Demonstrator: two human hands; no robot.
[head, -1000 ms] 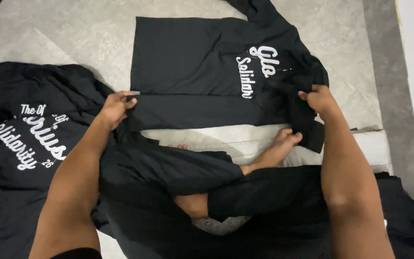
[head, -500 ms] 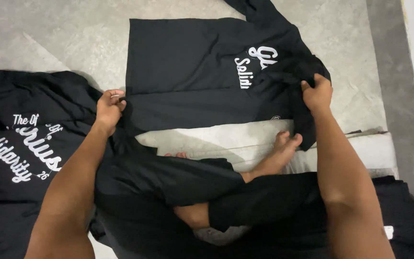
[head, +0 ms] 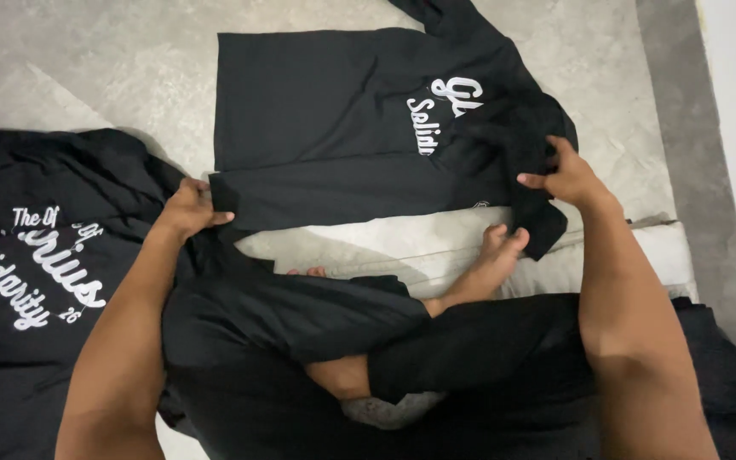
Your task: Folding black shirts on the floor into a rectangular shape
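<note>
**Shirt held at both ends of its fold**

The shirt (head: 342,111) lies flat on the floor, long axis left to right. The left hand (head: 187,209) pinches the near-left corner; the right hand (head: 566,175) grips bunched cloth at the right. It looks light, soft and limp, best held by its corners.

Shirt I'm holding: the black shirt (head: 334,119) looks like soft matt knit cloth, with flat white printed lettering.
Second shirt: the garment at my left (head: 36,255) is the same dull black cloth, creased, with a white print.
Floor: the floor (head: 112,60) reads as grey mottled stone or concrete, smooth with low sheen.
Trousers: my black trousers (head: 283,315) are matt cloth.
</note>
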